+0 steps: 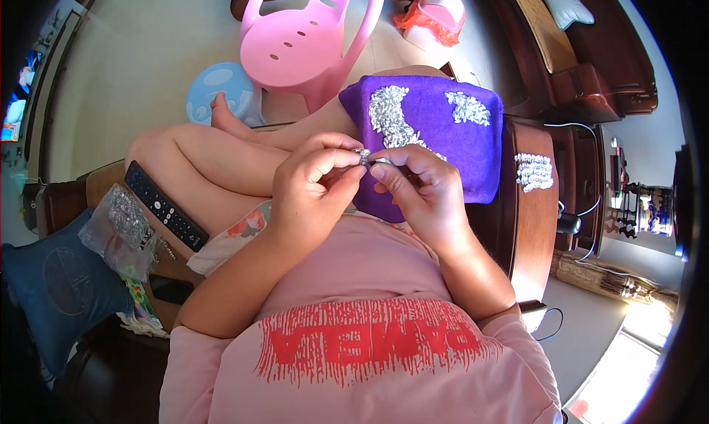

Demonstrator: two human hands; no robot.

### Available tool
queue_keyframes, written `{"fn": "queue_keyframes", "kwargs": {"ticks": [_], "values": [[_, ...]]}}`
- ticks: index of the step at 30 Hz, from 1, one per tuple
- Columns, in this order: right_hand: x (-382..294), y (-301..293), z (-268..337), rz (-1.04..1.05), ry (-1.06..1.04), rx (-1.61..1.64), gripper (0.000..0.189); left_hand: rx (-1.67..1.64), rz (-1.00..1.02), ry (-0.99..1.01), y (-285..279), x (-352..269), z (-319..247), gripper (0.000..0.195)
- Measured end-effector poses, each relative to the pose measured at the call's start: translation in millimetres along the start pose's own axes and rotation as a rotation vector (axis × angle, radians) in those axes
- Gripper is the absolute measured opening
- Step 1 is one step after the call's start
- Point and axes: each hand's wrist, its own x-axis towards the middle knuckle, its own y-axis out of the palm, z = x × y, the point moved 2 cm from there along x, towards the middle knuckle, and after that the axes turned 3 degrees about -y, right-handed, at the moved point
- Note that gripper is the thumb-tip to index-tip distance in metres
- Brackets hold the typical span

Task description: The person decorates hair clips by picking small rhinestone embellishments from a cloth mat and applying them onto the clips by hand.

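Both hands meet above my lap, fingertip to fingertip. A small cluster of silvery beads (363,154) is pinched between the thumb and fingers of my left hand (318,177). Thumb and forefinger of my right hand (424,183) close on a small silvery bead (382,161) right beside that cluster; the fingers partly hide both pieces. Just beyond lies a purple cloth (460,164), spread flat over something on my lap. It bears a long curved heap of silvery, seed-shaped beads (390,117) and a smaller heap of similar beads (469,109) at its far right.
Rows of beaded pieces (533,172) lie on the wooden armrest (532,219) at right. A remote control (166,205) rests on my left thigh, near a clear plastic bag of beads (130,219), a phone (170,288) and a blue cushion (66,291). Ahead stand a pink chair (293,47) and blue stool (213,83).
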Motion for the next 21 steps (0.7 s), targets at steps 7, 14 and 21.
{"fn": "queue_keyframes", "kwargs": {"ticks": [7, 14, 21], "values": [[1.7, -4.4, 11.5, 0.019, -0.251, -0.235, 0.012, 0.103, 0.016, -0.053, -2.3, -0.2, -5.6, 0.015], [3.0, -5.5, 11.6, 0.041, -0.289, -0.288, 0.011, 0.127, 0.015, -0.012, -0.4, -1.1, -2.3, 0.015], [2.7, -6.2, 9.7, 0.048, -0.183, -0.275, 0.013, 0.133, 0.040, 0.061, 0.8, -0.9, -2.6, 0.015]]}}
